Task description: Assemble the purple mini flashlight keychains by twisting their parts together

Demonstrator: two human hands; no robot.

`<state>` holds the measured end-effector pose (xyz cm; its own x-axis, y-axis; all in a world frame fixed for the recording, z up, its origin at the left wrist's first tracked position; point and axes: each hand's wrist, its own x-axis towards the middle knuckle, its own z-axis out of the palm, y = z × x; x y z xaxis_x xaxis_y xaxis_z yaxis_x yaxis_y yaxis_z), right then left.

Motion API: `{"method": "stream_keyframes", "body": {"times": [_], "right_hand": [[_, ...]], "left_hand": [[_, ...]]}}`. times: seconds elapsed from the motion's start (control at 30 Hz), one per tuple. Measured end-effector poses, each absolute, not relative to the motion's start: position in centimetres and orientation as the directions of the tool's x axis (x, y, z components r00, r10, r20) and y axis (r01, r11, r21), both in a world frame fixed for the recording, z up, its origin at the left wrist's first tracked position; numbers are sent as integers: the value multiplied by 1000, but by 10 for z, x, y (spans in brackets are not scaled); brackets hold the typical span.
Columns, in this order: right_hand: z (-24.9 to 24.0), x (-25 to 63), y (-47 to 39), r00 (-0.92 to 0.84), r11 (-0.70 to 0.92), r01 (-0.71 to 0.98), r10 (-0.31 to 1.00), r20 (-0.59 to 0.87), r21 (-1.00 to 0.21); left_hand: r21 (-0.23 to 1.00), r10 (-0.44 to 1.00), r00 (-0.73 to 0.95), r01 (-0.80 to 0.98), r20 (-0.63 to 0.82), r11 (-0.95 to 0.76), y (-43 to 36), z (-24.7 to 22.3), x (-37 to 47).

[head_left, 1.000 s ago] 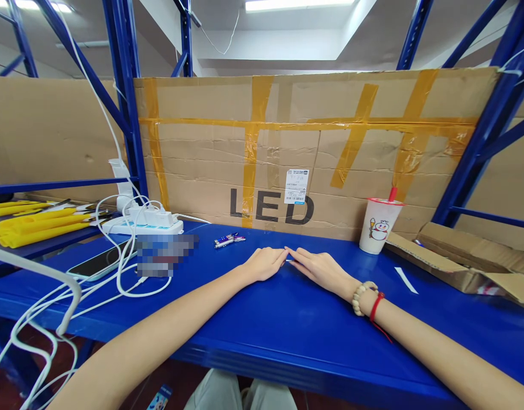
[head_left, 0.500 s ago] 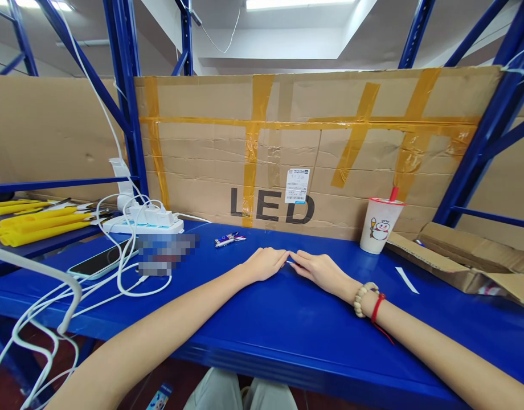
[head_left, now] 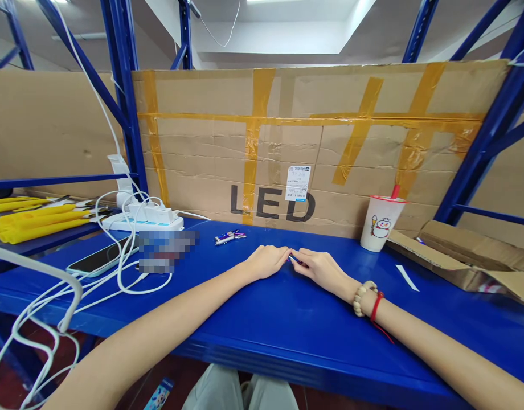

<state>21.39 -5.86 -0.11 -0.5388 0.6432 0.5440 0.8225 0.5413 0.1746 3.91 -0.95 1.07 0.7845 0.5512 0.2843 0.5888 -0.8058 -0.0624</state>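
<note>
Over the middle of the blue tabletop, both hands meet at their fingertips. My right hand, with a beaded bracelet and a red cord at its wrist, is closed around a small slim object; only a thin dark and whitish bit shows between the fingers. My left hand has its fingers bent and pressed together against the right fingertips. Whatever is in it is hidden behind its back. Beyond the left hand lie several small shiny blue-and-silver pieces, too small to name.
At the left are a power strip with tangled white cables, a phone and yellow-handled tools. A cup with a straw, a white strip and an open cardboard box stand right. Cardboard walls the back.
My right fingers have shifted slightly, and more of the slim object, now with a dark part, shows between them. The left hand has barely moved. The view has tilted slightly.
</note>
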Motion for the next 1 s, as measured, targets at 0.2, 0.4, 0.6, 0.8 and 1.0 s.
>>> {"method": "stream_keyframes", "body": {"times": [0.2,0.4,0.6,0.8,1.0], "right_hand": [[-2,214,-58,-501,523,842,666,552,134],[-3,213,-56,-429,496,867,688,586,53],[1,217,-52,-314,448,892,698,643,-50],[2,219,-52,-271,423,902,713,647,-89],[-1,220,-50,-282,435,895,716,639,-93]], "left_hand": [[-44,560,776,596,291,-802,-10,11,39],[70,620,724,632,302,-772,-11,11,40],[159,654,679,643,334,-749,-12,11,41],[136,618,693,617,371,-775,-12,9,41],[101,591,713,602,378,-792,-9,6,41]]}}
